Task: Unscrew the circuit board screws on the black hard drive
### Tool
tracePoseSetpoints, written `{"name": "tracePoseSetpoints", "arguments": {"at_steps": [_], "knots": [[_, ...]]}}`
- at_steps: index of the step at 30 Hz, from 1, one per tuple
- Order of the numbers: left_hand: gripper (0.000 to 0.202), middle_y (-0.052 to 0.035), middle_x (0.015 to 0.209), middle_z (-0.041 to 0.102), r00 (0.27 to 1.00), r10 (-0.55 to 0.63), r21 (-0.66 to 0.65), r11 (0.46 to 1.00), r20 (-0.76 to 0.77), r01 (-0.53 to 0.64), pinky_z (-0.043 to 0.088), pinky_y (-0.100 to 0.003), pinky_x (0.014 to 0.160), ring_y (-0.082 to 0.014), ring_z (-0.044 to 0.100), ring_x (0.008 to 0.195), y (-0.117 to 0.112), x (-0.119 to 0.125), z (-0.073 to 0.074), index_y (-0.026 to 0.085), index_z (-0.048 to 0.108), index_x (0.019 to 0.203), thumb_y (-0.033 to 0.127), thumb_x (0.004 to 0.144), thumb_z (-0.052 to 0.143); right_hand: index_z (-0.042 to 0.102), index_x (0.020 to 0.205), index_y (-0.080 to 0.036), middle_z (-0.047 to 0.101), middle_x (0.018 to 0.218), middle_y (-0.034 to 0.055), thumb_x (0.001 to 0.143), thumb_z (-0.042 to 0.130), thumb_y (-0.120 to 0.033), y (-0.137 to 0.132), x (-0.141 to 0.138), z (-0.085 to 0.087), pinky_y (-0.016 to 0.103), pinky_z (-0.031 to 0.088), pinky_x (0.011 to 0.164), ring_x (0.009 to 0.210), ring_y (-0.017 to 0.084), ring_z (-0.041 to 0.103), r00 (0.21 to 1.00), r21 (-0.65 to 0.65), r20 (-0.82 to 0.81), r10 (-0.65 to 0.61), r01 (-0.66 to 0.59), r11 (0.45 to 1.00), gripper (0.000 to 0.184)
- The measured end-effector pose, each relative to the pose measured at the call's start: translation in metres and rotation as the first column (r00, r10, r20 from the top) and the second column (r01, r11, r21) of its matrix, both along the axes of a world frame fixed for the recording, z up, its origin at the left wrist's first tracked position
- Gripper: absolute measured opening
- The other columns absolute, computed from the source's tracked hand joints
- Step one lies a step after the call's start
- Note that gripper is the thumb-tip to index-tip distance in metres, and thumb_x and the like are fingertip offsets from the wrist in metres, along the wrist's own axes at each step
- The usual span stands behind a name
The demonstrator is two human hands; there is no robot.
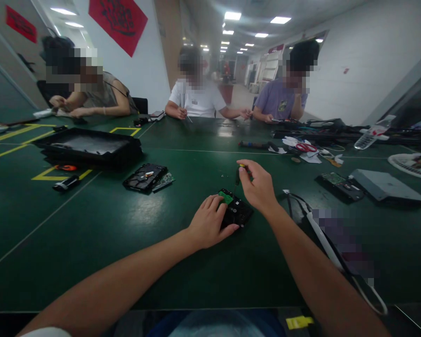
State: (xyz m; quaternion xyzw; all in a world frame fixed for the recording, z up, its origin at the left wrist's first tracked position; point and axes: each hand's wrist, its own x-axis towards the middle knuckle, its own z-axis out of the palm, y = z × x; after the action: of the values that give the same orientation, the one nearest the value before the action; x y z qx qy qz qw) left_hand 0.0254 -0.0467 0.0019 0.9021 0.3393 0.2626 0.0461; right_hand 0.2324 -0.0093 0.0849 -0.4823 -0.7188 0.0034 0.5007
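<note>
A black hard drive with a green circuit board lies on the table in front of me. My left hand holds it down, fingers over its left side and thumb along the near edge. In my right hand is a small screwdriver with a dark handle and a yellow cap, held upright in the fingers. Its thin shaft points down at the drive's far edge; I cannot tell whether the tip sits in a screw. Tiny bits, perhaps screws, lie just beyond the drive.
Left are another hard drive, a loose circuit board, a black tray and a dark cylinder. Right are a drive, a grey box, a white-edged strap, scissors and a bottle. Three people sit opposite.
</note>
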Motion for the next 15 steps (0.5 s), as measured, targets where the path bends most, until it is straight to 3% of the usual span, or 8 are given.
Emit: {"name": "tracePoseSetpoints", "arguments": {"at_steps": [3, 8, 12, 15], "knots": [[0.054, -0.0188, 0.144, 0.059, 1.000, -0.011, -0.013, 1.000, 0.011, 0.011, 0.045, -0.063, 0.121, -0.0410, 0.053, 0.141, 0.003, -0.003, 0.000, 0.019, 0.062, 0.132, 0.064, 0.102, 0.061, 0.073, 0.117, -0.026, 0.070, 0.110, 0.0089, 0.105, 0.063, -0.047, 0.001, -0.006, -0.009, 0.040, 0.060, 0.084, 0.094, 0.024, 0.070, 0.999, 0.058, -0.016, -0.046, 0.047, 0.997, 0.026], [0.044, -0.0179, 0.143, 0.058, 0.997, -0.013, -0.069, 0.997, 0.074, 0.018, 0.051, -0.059, 0.116, -0.0367, 0.056, 0.137, 0.009, -0.007, -0.003, 0.020, 0.061, 0.135, 0.053, 0.105, 0.061, 0.071, 0.127, -0.029, 0.072, 0.113, 0.0083, 0.107, 0.062, -0.045, 0.001, -0.002, -0.023, 0.043, 0.061, 0.086, 0.094, 0.024, 0.071, 0.998, 0.119, -0.050, -0.039, 0.045, 0.992, 0.027], [0.041, -0.0192, 0.151, 0.051, 0.980, 0.125, -0.041, 0.992, 0.157, -0.120, 0.049, -0.059, 0.118, -0.0378, 0.050, 0.143, 0.021, -0.011, -0.009, 0.019, 0.060, 0.137, 0.046, 0.105, 0.063, 0.062, 0.140, -0.028, 0.075, 0.123, 0.0094, 0.110, 0.055, -0.042, 0.000, 0.003, -0.033, 0.047, 0.062, 0.092, 0.103, 0.026, 0.074, 0.988, 0.071, -0.151, -0.006, 0.016, 0.997, 0.034], [0.029, -0.0158, 0.136, 0.060, 0.964, 0.197, -0.025, 0.980, 0.179, -0.196, 0.053, -0.055, 0.112, -0.0335, 0.057, 0.131, 0.037, -0.021, -0.012, 0.020, 0.064, 0.130, 0.036, 0.107, 0.058, 0.062, 0.139, -0.028, 0.073, 0.126, 0.0104, 0.111, 0.052, -0.041, -0.005, 0.005, -0.037, 0.047, 0.062, 0.093, 0.107, 0.026, 0.073, 0.986, 0.075, -0.167, -0.004, 0.017, 0.997, 0.032]]}}
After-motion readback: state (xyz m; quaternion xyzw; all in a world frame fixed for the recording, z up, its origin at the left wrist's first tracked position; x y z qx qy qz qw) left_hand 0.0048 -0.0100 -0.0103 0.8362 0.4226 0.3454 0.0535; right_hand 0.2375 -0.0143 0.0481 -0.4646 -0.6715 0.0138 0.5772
